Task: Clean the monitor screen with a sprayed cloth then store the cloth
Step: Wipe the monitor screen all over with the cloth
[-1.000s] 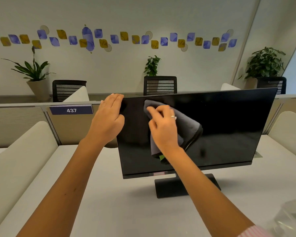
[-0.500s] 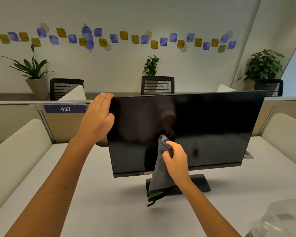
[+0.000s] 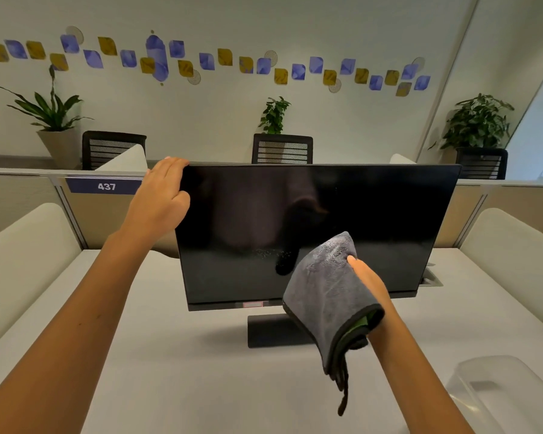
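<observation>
A white desk (image 3: 176,364) with a smooth matte top carries the monitor (image 3: 320,233) — a wide, thin black slab, its glossy screen dark and mirror-like, standing on a flat rectangular base (image 3: 270,332). A patch of fine speckles shows on the glass near the lower middle. The left hand (image 3: 162,195) rests on the monitor's upper left corner, fingers straight and laid over the top edge, thumb against the side. The right hand (image 3: 369,286) is low in front of the screen's bottom right part, draped by the cloth (image 3: 326,296): a grey, plush microfibre square with a dark stitched border and a flash of green inside the fold. The cloth covers the palm and fingers, so only one fingertip pokes out at its upper edge; it looks held round the hand, its loose corner hanging below the wrist over the desk. At the lower right sits a clear plastic box (image 3: 502,393), rounded and glossy.
</observation>
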`<state>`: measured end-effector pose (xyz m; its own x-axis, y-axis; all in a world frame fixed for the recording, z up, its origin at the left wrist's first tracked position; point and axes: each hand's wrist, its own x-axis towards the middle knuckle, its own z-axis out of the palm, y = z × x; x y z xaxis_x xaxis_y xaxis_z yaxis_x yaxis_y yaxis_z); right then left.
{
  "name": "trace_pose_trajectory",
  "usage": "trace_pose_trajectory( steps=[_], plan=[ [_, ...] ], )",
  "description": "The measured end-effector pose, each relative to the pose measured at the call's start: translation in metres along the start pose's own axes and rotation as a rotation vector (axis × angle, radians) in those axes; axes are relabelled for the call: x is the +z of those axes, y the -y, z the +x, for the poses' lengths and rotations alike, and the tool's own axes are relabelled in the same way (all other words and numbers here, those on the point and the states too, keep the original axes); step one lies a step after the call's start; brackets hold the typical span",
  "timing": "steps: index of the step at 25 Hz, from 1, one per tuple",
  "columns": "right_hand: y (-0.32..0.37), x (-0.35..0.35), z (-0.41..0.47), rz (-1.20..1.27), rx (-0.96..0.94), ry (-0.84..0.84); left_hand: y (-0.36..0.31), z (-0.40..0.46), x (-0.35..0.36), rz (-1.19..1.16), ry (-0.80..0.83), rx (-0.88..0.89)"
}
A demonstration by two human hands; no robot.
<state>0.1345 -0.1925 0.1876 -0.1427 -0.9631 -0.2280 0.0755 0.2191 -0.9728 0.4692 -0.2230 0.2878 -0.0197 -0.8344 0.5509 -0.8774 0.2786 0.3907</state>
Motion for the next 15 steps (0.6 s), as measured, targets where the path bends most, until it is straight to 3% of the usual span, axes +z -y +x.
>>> trace_pose_trajectory(
  steps=[3, 5, 11, 15],
  plan=[
    [-0.010, -0.016, -0.010, 0.296, 0.165, 0.149, -0.003, -0.001, 0.000, -0.002, -0.004, -0.007],
    [-0.014, -0.020, -0.015, 0.318, 0.182, 0.246, -0.005, -0.001, -0.001, 0.001, -0.006, -0.010],
    [-0.007, -0.023, -0.024, 0.239, 0.184, 0.194, -0.008, -0.002, -0.001, 0.011, -0.009, -0.008],
    [-0.005, -0.013, -0.021, 0.482, 0.118, 0.071, -0.008, -0.001, 0.000, 0.008, -0.013, 0.000]
  ],
)
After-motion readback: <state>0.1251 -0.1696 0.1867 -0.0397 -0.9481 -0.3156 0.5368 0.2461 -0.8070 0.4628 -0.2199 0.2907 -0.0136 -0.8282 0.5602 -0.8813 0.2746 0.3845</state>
